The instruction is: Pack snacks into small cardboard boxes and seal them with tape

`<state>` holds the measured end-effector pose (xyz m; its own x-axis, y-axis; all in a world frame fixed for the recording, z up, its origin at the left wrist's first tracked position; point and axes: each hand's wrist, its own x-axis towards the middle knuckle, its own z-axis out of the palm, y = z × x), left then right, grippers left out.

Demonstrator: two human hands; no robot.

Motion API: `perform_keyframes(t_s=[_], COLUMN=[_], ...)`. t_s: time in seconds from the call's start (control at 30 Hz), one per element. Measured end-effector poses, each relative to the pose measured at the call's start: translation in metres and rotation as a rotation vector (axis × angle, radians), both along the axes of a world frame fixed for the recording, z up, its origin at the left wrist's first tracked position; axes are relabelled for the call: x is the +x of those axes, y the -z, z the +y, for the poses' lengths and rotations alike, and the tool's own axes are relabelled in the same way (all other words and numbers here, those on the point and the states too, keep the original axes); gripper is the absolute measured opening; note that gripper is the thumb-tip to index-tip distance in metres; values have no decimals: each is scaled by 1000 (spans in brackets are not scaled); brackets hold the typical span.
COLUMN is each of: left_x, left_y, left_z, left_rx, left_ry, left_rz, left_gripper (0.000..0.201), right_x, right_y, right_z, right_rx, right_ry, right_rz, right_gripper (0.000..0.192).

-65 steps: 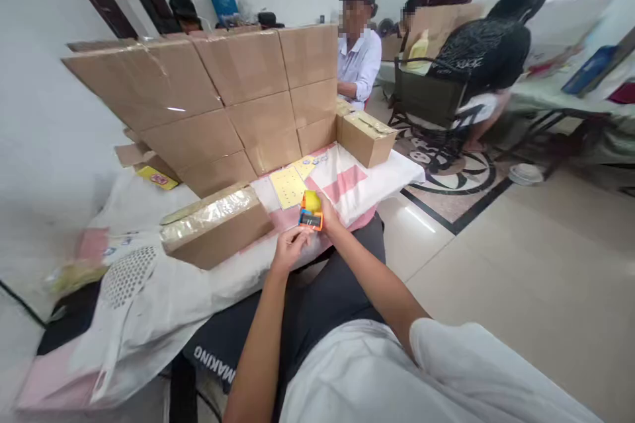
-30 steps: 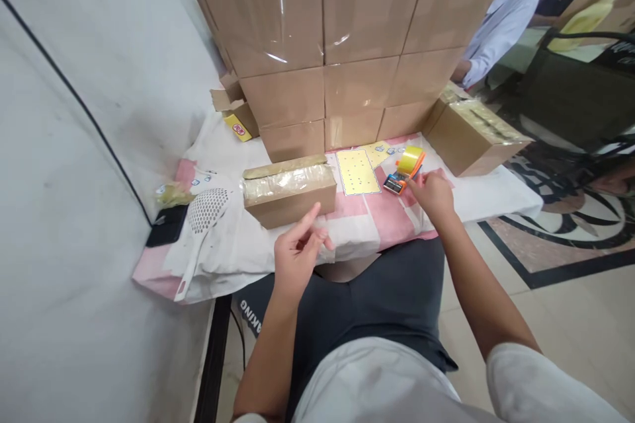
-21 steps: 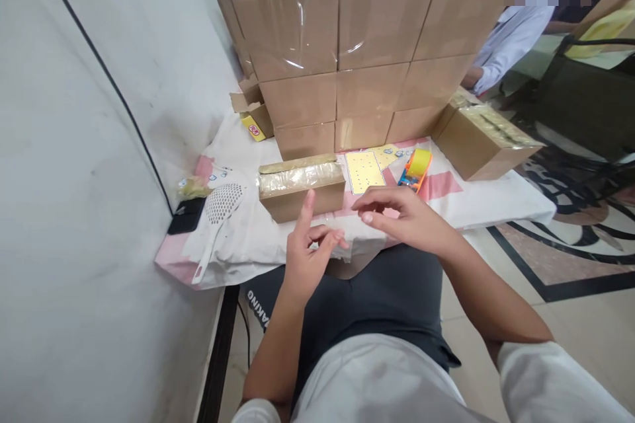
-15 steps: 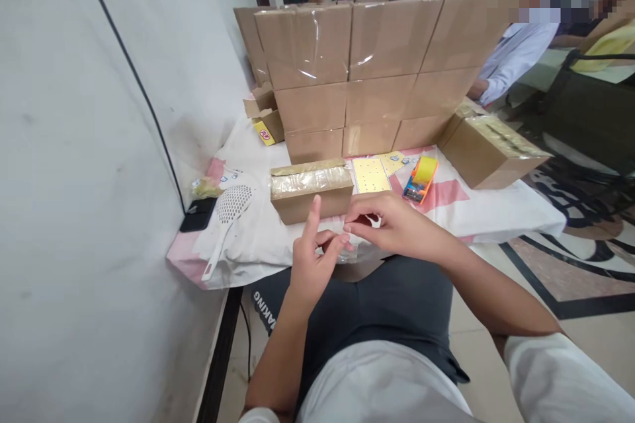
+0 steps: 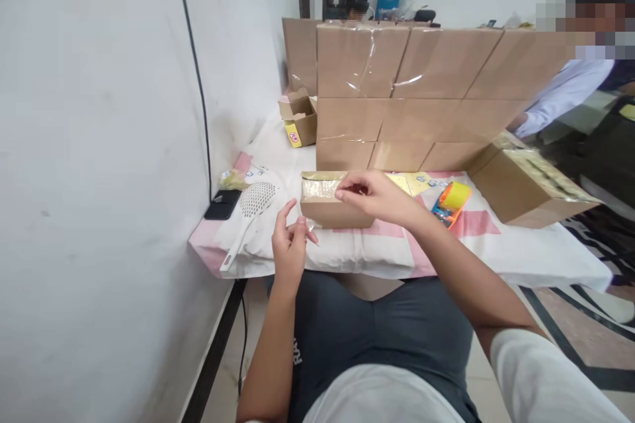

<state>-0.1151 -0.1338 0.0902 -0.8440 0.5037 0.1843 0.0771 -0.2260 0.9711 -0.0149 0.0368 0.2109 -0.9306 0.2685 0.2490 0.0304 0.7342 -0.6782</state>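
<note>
A small cardboard box (image 5: 337,215) lies on the cloth-covered table in front of me, its top sealed with shiny clear tape. My right hand (image 5: 374,195) is over the box's top, thumb and forefinger pinched together. Whatever may be between those fingertips is too small or clear to make out. Just left of the box's near corner is my left hand (image 5: 290,238), with thumb and forefinger apart and other fingers half curled. A faint clear glint shows by its fingertips. To the right of the box sits an orange tape dispenser (image 5: 449,205) with a yellow roll.
Stacked taped cartons (image 5: 421,119) stand like a wall behind the box. Another carton (image 5: 530,188) is at the right. On the left are a white slotted skimmer (image 5: 255,201), a black phone (image 5: 223,205) and an open small carton (image 5: 300,119). A person's sleeve (image 5: 570,92) shows behind.
My hands have moved apart: the right one has gone up over the box's top, the left one a little left and lower beside it. The camera has turned left.
</note>
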Motion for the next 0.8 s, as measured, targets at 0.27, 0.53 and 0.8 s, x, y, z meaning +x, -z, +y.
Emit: perform_keyframes(t_s=[0.27, 0.53, 0.8], left_x=[2, -15, -89], left_y=[5, 28, 25], left_z=[-11, -8, 56], left_rx=[-10, -47, -171], left_ry=[86, 40, -133], left_rz=[115, -124, 699], left_gripper=[54, 66, 36], right_x=[-33, -2, -54], right_y=[42, -30, -16], right_z=[-25, 12, 40], right_rx=[-134, 160, -262], right_ry=[-294, 197, 14], right_rz=[-181, 296, -21], right_gripper=[20, 23, 38])
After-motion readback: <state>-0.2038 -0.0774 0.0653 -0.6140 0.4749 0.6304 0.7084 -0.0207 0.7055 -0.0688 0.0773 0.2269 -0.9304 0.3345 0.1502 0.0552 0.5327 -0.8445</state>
